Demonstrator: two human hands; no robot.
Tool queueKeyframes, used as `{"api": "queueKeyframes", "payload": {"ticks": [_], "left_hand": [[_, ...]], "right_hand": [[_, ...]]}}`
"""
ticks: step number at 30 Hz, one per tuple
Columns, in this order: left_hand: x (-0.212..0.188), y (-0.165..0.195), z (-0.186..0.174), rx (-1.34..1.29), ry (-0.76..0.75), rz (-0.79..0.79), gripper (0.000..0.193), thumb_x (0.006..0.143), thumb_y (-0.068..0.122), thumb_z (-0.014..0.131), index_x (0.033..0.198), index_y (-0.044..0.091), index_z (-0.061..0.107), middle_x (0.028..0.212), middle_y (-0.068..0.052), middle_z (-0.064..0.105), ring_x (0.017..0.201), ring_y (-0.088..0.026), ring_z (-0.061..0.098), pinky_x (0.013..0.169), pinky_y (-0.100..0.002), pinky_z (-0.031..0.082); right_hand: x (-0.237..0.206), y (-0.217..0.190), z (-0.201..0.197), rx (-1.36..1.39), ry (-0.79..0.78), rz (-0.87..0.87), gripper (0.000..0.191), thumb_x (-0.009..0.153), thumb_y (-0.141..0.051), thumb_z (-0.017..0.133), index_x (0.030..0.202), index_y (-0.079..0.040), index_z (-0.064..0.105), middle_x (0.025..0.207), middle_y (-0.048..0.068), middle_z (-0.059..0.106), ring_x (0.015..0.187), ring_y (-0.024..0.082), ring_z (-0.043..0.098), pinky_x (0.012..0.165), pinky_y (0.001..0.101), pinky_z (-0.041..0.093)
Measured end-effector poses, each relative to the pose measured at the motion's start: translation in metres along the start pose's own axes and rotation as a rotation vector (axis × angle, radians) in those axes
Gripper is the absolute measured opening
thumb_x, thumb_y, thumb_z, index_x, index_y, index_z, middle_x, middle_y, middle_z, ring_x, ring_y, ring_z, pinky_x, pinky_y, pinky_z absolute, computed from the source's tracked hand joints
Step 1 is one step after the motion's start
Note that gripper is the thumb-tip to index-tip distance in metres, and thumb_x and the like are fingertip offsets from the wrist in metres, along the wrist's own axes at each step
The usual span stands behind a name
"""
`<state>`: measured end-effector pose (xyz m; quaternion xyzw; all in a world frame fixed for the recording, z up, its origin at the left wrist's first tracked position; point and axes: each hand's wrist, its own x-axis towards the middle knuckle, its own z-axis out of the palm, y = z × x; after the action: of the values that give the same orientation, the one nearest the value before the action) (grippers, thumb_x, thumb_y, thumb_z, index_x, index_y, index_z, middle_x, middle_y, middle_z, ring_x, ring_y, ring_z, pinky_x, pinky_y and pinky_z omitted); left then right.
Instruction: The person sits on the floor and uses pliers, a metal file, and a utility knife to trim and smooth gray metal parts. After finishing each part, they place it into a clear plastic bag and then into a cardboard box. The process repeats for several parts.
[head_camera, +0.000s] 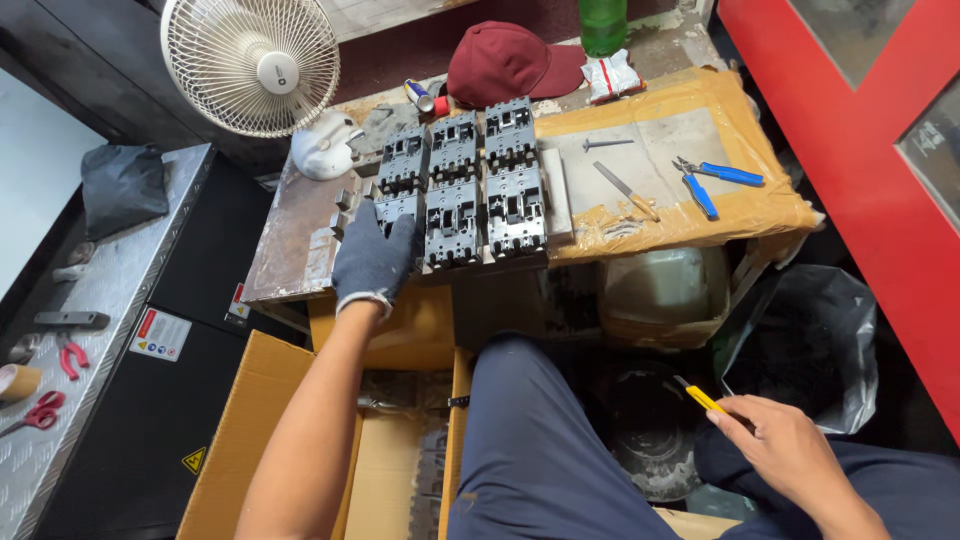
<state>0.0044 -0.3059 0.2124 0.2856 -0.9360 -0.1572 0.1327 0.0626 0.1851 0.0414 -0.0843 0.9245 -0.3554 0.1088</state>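
My left hand (375, 258), in a dark grey glove, rests on the near-left black circuit breaker unit (396, 209) on the worn bench (290, 240). Several such black units (470, 185) lie in a tight block of rows there. My right hand (785, 450), bare, hovers low at the right above my knee and grips a yellow-handled tool (698, 396); its tip points up-left. My legs in dark blue trousers (530, 450) fill the lower middle.
Blue-handled pliers (712, 180), a screwdriver (626, 190) and a bolt (606, 144) lie on taped cardboard (720, 215). A maroon cap (510, 62), green bottle (603, 22), white fan (252, 62) stand behind. An open cardboard box (250, 430) sits below; a black bag (815, 335) is right.
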Motion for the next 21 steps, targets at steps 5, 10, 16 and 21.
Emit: {"api": "queueKeyframes", "payload": {"ticks": [5, 10, 16, 21], "left_hand": [[0.032, -0.019, 0.005, -0.178, -0.132, 0.082, 0.090, 0.079, 0.054, 0.068, 0.145, -0.001, 0.039, 0.139, -0.030, 0.054, 0.125, -0.042, 0.058, 0.105, -0.046, 0.045], [0.021, -0.013, 0.001, -0.127, -0.135, -0.058, 0.083, 0.080, 0.048, 0.064, 0.148, 0.006, 0.045, 0.134, -0.029, 0.063, 0.119, -0.043, 0.063, 0.104, -0.047, 0.048], [-0.046, 0.037, -0.027, -0.674, 0.240, 0.243, 0.082, 0.082, 0.026, 0.073, 0.151, -0.001, 0.037, 0.126, -0.020, 0.065, 0.104, -0.024, 0.070, 0.090, -0.034, 0.059], [-0.108, 0.085, -0.012, -0.498, -0.340, 0.427, 0.068, 0.080, 0.037, 0.074, 0.139, 0.008, 0.054, 0.121, -0.013, 0.073, 0.105, -0.023, 0.073, 0.094, -0.037, 0.057]], "right_hand": [[-0.003, -0.002, -0.002, 0.039, 0.050, 0.032, 0.030, 0.089, -0.034, 0.074, 0.107, -0.011, 0.078, 0.084, 0.007, 0.078, 0.074, 0.024, 0.069, 0.066, 0.0354, 0.056], [-0.004, 0.005, -0.003, 0.030, 0.137, -0.023, 0.032, 0.085, -0.022, 0.069, 0.115, -0.010, 0.073, 0.090, 0.007, 0.074, 0.067, 0.023, 0.067, 0.063, 0.0341, 0.053], [-0.003, 0.027, 0.001, 0.140, 0.195, -0.026, 0.033, 0.088, -0.017, 0.071, 0.118, -0.004, 0.073, 0.081, 0.008, 0.064, 0.062, 0.017, 0.057, 0.059, 0.0292, 0.048], [0.014, 0.018, -0.010, 0.728, 0.152, 0.177, 0.031, 0.092, -0.012, 0.068, 0.119, 0.001, 0.072, 0.079, 0.011, 0.065, 0.060, 0.011, 0.053, 0.050, 0.0239, 0.039]]}}
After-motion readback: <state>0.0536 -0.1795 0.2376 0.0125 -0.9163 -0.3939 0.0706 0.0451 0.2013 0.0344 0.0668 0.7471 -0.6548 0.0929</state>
